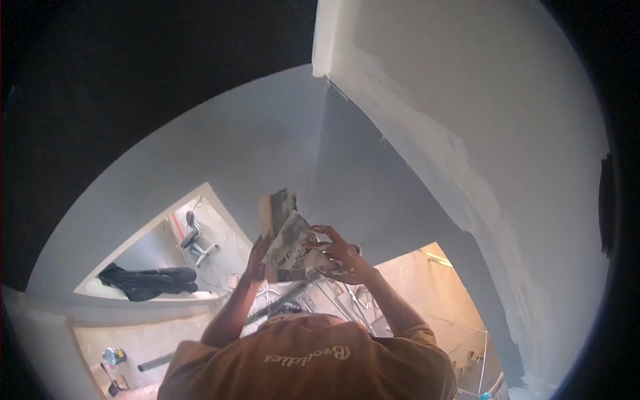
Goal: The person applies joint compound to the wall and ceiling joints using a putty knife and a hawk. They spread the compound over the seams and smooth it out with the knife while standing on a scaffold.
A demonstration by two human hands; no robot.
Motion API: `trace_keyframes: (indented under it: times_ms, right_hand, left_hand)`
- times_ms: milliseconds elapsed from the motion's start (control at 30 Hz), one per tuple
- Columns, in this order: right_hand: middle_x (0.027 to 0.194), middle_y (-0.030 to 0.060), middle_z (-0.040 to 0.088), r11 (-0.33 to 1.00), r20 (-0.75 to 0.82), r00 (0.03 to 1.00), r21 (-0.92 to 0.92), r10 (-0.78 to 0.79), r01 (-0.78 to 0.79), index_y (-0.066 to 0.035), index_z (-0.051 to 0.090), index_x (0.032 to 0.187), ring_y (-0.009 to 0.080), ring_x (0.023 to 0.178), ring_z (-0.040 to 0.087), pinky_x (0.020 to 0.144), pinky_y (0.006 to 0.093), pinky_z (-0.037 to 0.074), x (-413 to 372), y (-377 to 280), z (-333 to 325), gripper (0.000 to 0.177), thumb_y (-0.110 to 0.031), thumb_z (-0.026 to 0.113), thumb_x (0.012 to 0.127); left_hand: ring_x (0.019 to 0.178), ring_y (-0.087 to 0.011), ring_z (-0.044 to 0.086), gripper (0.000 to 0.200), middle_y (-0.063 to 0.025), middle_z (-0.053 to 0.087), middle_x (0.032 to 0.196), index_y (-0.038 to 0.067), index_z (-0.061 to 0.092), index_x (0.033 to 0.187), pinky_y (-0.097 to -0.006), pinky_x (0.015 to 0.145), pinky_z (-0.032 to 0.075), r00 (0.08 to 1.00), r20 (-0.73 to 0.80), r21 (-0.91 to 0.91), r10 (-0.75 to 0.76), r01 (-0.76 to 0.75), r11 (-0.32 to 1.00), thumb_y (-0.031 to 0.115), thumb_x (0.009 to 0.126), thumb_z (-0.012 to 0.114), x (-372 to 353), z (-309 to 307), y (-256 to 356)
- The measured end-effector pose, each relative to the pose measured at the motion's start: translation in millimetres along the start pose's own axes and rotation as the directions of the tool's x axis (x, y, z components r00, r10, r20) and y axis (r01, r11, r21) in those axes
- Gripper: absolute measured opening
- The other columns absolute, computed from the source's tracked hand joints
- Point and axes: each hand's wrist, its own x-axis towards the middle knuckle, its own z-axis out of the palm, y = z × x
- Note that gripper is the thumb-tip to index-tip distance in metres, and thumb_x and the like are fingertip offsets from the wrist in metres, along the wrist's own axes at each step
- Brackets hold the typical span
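Observation:
My left hand [257,259] is closed around the side of a long, narrow, plaster-smeared holder [283,200] with a tan side. It stands up away from my chest. In front of it sits a broad, flat blade [288,243], coated with white and grey plaster. My right hand [340,257] grips the blade at its right side, fingers bent and spotted with plaster. The blade overlaps the middle of the holder, and both hands are close together in front of my brown shirt [307,360].
Grey walls meet in a corner ahead, and a pale plaster band [433,133] runs along the right-hand edge. Dark clothing [150,281] lies on the sill of a wall opening, with an office chair [197,240] beyond. A lit doorway [427,287] is at right; a tape-like roll [115,356] lies low left.

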Motion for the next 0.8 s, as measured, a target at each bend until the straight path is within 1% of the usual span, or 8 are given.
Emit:
trace_keyframes:
  times_ms: [167,333,367,433,467,500,567,800]
  right_hand:
    - [0.153,0.0229,0.030,0.991,0.057,0.998,-0.134,0.011,-0.003,0.004,0.066,0.115,0.0398,0.133,0.048,0.106,0.0463,0.052,-61,-4,-26,0.026,-0.010,0.063,0.092]
    - [0.142,0.0255,0.045,0.950,-0.273,0.962,-0.308,-0.029,-0.059,0.009,0.066,0.094,0.0345,0.117,0.063,0.089,0.0404,0.058,-119,-6,-51,0.011,-0.001,0.061,0.091]
    - [0.133,0.0242,0.052,0.948,-0.459,0.886,-0.248,0.066,-0.199,0.007,0.065,0.097,0.0312,0.112,0.065,0.083,0.0379,0.058,-134,-7,-51,0.010,0.000,0.060,0.091]
    - [0.124,0.0230,0.058,0.934,-0.620,0.771,-0.167,0.148,-0.314,0.005,0.064,0.100,0.0279,0.106,0.067,0.076,0.0353,0.057,-159,-15,-42,0.010,0.002,0.060,0.092]
    - [0.117,0.0198,0.061,0.892,-0.605,0.694,0.437,0.390,-0.120,0.005,0.063,0.105,0.0251,0.099,0.067,0.072,0.0334,0.055,-181,-25,-33,0.013,0.001,0.060,0.093]
    - [0.110,0.0166,0.063,0.489,-0.444,0.672,0.861,0.592,0.138,0.004,0.061,0.111,0.0223,0.091,0.067,0.069,0.0314,0.054,-198,-33,-23,0.018,0.000,0.061,0.094]
    - [0.104,0.0106,0.064,0.426,-0.326,0.649,0.905,0.688,0.003,0.004,0.057,0.117,0.0192,0.079,0.063,0.067,0.0300,0.054,-204,-43,-4,0.024,-0.006,0.061,0.096]
    - [0.093,0.0089,0.063,0.441,-0.291,0.679,0.896,0.675,-0.054,0.002,0.056,0.119,0.0158,0.072,0.061,0.059,0.0268,0.051,-196,-45,-7,0.025,-0.012,0.060,0.099]
  left_hand:
    - [0.109,-0.0244,0.066,0.047,-0.0150,0.062,0.127,0.001,0.049,0.138,-0.0374,0.089,0.059,0.965,0.177,-0.066,-0.193,0.208,0.976,0.030,0.101,0.056,-6,141,70]
    - [0.104,-0.0212,0.069,0.036,-0.0127,0.066,0.122,0.004,0.054,0.134,-0.0334,0.086,0.061,0.890,0.420,-0.283,-0.175,0.312,0.907,0.021,0.102,0.053,-6,149,62]
    - [0.104,-0.0212,0.069,0.036,-0.0127,0.066,0.122,0.004,0.054,0.134,-0.0334,0.086,0.061,0.888,0.424,-0.273,-0.179,0.314,0.909,0.021,0.102,0.053,-9,152,63]
    - [0.101,-0.0198,0.067,0.038,-0.0114,0.063,0.119,0.003,0.051,0.134,-0.0337,0.084,0.059,0.998,0.054,-0.245,0.012,0.002,0.969,0.020,0.101,0.056,-14,159,62]
    - [0.102,-0.0168,0.061,0.039,-0.0094,0.060,0.115,0.004,0.048,0.136,-0.0313,0.085,0.054,0.967,-0.070,0.348,0.245,-0.206,0.915,0.020,0.102,0.054,-17,195,75]
    - [0.102,-0.0168,0.061,0.039,-0.0094,0.060,0.115,0.004,0.048,0.136,-0.0313,0.085,0.054,0.969,-0.067,0.349,0.239,-0.202,0.915,0.020,0.102,0.054,-22,207,78]
    - [0.104,-0.0159,0.056,0.041,-0.0079,0.057,0.113,0.002,0.044,0.138,-0.0320,0.088,0.048,0.916,-0.050,0.682,0.397,-0.259,0.684,0.020,0.102,0.053,-28,224,78]
    - [0.101,-0.0209,0.059,0.042,-0.0165,0.062,0.111,-0.004,0.047,0.134,-0.0375,0.089,0.047,0.898,0.160,0.784,0.409,-0.367,0.500,0.020,0.100,0.053,-58,273,44]
